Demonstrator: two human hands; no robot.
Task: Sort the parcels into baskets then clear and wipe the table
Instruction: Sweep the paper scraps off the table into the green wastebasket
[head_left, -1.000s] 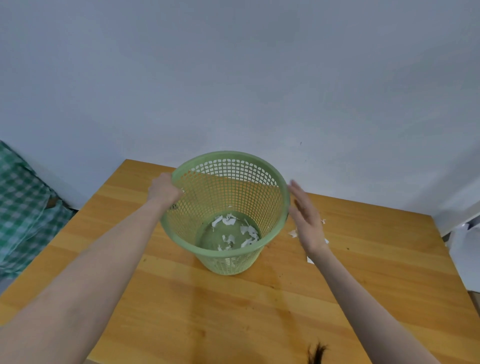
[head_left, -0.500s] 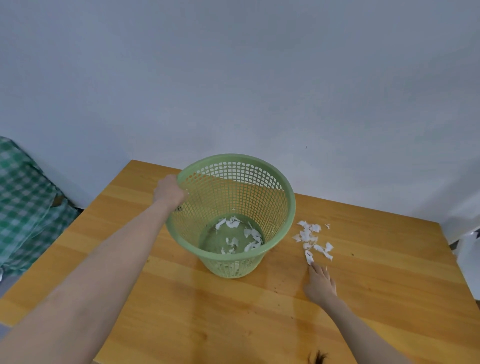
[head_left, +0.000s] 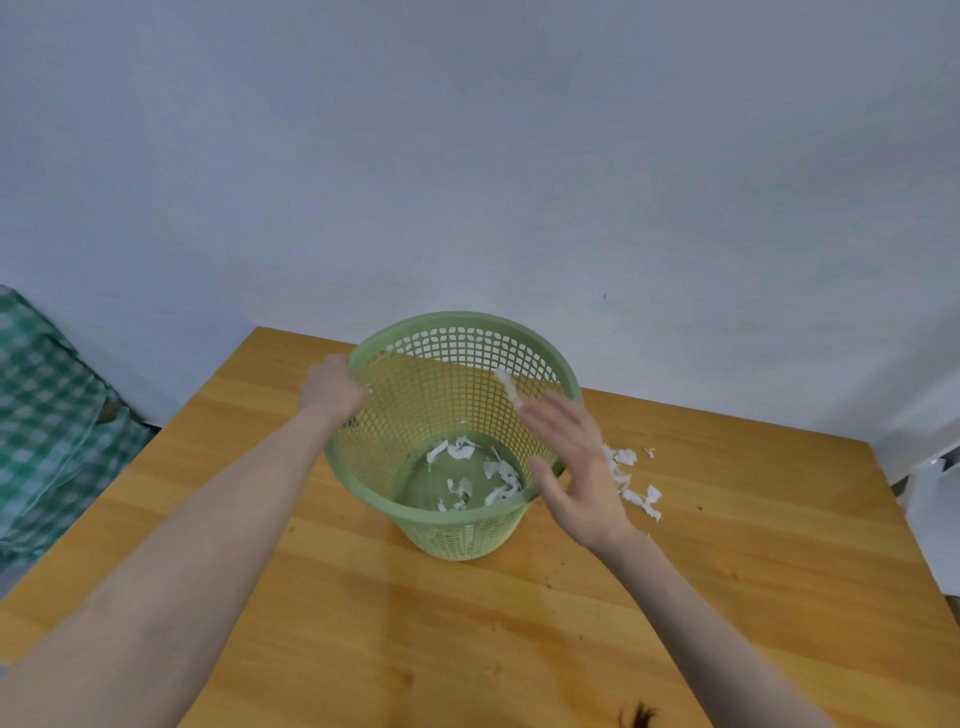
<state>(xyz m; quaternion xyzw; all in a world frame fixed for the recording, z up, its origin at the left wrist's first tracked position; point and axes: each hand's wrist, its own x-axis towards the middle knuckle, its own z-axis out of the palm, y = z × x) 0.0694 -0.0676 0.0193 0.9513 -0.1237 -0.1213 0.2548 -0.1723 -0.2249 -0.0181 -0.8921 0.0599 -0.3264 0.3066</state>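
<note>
Blur softens our right hand (head_left: 576, 467), so we cannot tell whether the white paper scrap (head_left: 510, 387) at its fingertips touches them. That hand hides part of the paper scraps on the table (head_left: 636, 488). Our left hand (head_left: 332, 387) grips the left rim of the green basket (head_left: 457, 318), fingers hidden inside. The right hand hovers over the right rim, fingers loosely spread, holding nothing. The basket stands on the wooden table (head_left: 467, 649) with more scraps in its bottom (head_left: 467, 467).
</note>
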